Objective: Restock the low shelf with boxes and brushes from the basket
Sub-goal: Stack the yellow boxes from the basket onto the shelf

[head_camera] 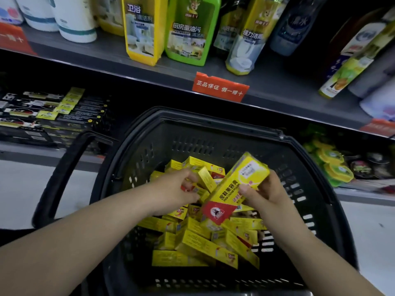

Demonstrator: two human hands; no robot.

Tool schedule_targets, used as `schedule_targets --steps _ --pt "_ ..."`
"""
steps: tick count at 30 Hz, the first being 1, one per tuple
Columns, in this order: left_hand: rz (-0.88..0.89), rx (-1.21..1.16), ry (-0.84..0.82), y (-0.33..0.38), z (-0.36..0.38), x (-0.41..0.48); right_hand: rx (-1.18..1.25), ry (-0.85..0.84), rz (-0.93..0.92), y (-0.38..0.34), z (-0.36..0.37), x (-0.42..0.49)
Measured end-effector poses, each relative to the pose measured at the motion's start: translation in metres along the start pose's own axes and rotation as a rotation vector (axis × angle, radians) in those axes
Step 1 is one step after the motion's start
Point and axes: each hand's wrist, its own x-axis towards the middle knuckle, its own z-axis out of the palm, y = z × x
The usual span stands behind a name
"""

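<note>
A black plastic basket point(213, 133) stands on the floor in front of the shelves, holding several small yellow boxes point(205, 244) in a loose heap. My right hand point(267, 195) grips a stack of yellow shoe-polish boxes point(237, 184), lifted and tilted above the heap. My left hand point(175, 189) reaches into the basket and pinches another yellow box point(205, 178) near the top of the pile. The low shelf point(42, 150) at the left carries rows of black and yellow boxes point(53, 112). No brush is plainly visible.
The basket's handle point(64, 174) hangs down on its left side. An upper shelf point(256, 86) of cleaner bottles point(141, 28) juts out above the basket, with an orange tag point(220, 86) on its edge. Green round packs point(329, 165) sit low at the right.
</note>
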Motion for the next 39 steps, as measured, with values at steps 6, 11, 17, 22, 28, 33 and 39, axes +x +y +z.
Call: schedule_targets --steps 6,11,17,22,28,33,39 --pt "-0.070 -0.202 -0.116 0.006 0.018 0.003 0.515 -0.048 0.267 0.008 0.001 -0.022" --pt "-0.012 -0.388 -0.217 0.005 0.030 0.005 0.450 -0.180 0.277 0.012 0.016 -0.008" --pt "-0.115 -0.389 -0.024 -0.005 0.023 0.012 -0.852 -0.252 0.068 0.034 -0.008 0.015" --pt "-0.138 -0.391 -0.006 -0.008 0.022 0.009 -1.114 -0.534 0.096 0.069 0.005 0.004" --pt "-0.210 -0.395 -0.065 -0.006 0.027 0.001 -0.908 -0.503 0.217 0.088 0.007 0.022" --pt "-0.180 -0.370 -0.058 -0.006 0.025 -0.002 -1.036 -0.352 0.103 0.081 0.006 0.022" --pt "-0.275 -0.569 0.011 -0.009 0.024 0.000 -0.309 0.029 0.015 0.029 0.000 0.022"
